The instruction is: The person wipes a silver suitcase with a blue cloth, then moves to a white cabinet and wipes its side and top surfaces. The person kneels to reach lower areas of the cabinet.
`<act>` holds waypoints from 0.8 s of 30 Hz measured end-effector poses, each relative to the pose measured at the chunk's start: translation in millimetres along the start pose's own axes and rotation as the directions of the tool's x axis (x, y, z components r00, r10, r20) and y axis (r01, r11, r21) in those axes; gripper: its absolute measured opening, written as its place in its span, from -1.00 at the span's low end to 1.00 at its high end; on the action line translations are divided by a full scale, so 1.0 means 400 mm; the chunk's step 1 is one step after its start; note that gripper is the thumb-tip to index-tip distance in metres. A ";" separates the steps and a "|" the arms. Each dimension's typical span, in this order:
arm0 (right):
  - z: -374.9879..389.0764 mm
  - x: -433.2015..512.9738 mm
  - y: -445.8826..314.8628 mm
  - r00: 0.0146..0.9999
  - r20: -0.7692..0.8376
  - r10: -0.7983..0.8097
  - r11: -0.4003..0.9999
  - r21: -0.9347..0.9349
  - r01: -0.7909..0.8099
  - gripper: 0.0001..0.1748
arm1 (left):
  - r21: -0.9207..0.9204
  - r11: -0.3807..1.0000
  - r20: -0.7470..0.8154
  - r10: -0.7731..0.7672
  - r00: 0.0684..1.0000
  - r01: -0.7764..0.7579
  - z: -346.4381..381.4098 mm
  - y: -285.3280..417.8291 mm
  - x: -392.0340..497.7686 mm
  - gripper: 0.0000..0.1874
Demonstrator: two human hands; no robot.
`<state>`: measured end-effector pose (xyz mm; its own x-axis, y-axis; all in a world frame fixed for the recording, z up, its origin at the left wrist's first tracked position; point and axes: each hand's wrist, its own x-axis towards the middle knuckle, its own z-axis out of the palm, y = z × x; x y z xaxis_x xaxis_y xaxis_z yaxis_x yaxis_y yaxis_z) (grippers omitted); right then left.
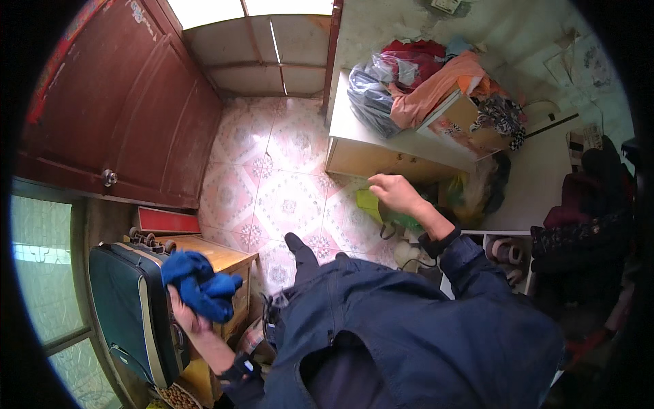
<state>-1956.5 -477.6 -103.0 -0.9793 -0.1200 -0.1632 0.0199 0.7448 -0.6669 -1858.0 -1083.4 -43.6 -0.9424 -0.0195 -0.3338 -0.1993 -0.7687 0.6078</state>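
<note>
A crumpled blue cloth (202,283) is held in my left hand (189,314), beside a dark green suitcase (125,307) lying on a wooden cabinet (225,255). The cloth hides most of the fingers of that hand. My right hand (396,193) hangs in the air in front of a low white-topped cabinet (352,122), its fingers partly curled; nothing shows in it. Below it are a yellow-green bag (369,204) and other items on the floor.
On the low cabinet lie clothes (439,97), plastic bags (373,97) and a cardboard box (460,120). A dark red door (127,102) stands at the left. Patterned tiles (288,204) cover the floor. Shoes (506,251) sit in a white shelf at the right, near hanging dark clothes (577,255).
</note>
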 end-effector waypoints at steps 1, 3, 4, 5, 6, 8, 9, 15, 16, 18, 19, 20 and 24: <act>0.006 0.004 0.027 1.000 -0.002 0.021 0.999 -0.026 -0.021 -0.62 | 0.010 1.000 -0.090 0.011 0.996 -0.010 0.009 0.007 0.056 -0.30; 0.023 0.008 0.083 0.993 0.015 0.115 0.976 -0.186 -0.110 -0.60 | -0.066 0.995 0.038 -0.075 0.996 0.077 0.029 0.015 0.160 -0.34; 0.028 -0.003 0.109 0.980 0.042 0.195 0.964 -0.193 -0.184 -0.58 | -0.020 0.998 0.016 -0.065 0.998 0.066 0.035 0.014 0.213 -0.35; 0.026 -0.018 0.135 0.969 0.082 0.232 0.955 -0.210 -0.211 -0.56 | -0.025 0.998 0.016 -0.065 0.998 0.066 0.036 0.011 0.258 -0.37; 0.026 -0.036 0.159 0.947 0.095 0.307 0.937 -0.206 -0.283 -0.55 | 0.042 0.999 0.084 -0.032 0.996 0.028 0.032 0.000 0.304 -0.39; 0.015 -0.077 0.202 0.920 0.090 0.381 0.899 -0.267 -0.347 -0.52 | 0.073 0.988 -0.053 -0.133 0.990 0.137 0.023 -0.018 0.391 -0.42; 0.009 -0.096 0.218 0.859 0.136 0.493 0.862 -0.208 -0.462 -0.51 | 0.105 0.988 -0.104 -0.105 0.989 0.116 0.022 -0.037 0.420 -0.43; -0.025 -0.089 0.286 0.732 0.165 0.661 0.750 -0.176 -0.637 -0.55 | -0.044 0.987 -0.100 -0.160 0.982 0.157 0.040 -0.085 0.571 -0.48; -0.026 -0.069 0.298 0.697 0.167 0.697 0.717 -0.158 -0.679 -0.55 | -0.053 0.985 -0.102 -0.169 0.980 0.164 0.044 -0.087 0.597 -0.48; -0.025 -0.001 0.326 0.776 0.170 0.607 0.794 -0.161 -0.586 -0.55 | -0.031 0.980 -0.075 -0.198 0.977 0.196 0.060 -0.089 0.663 -0.47; -0.017 0.043 0.340 0.791 0.167 0.589 0.808 -0.147 -0.571 -0.55 | 0.002 0.976 -0.049 -0.218 0.975 0.218 0.070 -0.085 0.696 -0.47; -0.010 0.090 0.353 0.872 0.125 0.473 0.871 -0.217 -0.442 -0.55 | 0.046 0.966 -0.085 -0.249 0.965 0.254 0.086 -0.086 0.730 -0.47; 0.018 0.284 0.363 0.955 -0.013 0.297 0.941 -0.164 -0.295 -0.54 | 0.201 0.958 0.128 -0.234 0.964 0.206 0.191 -0.092 0.874 -0.46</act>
<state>-2063.5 -387.9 -223.7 -0.9317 0.1148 -0.3446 0.2742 0.8444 -0.4602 -2200.7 -1013.0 -127.7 -0.8958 0.2432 -0.3720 -0.4393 -0.6115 0.6581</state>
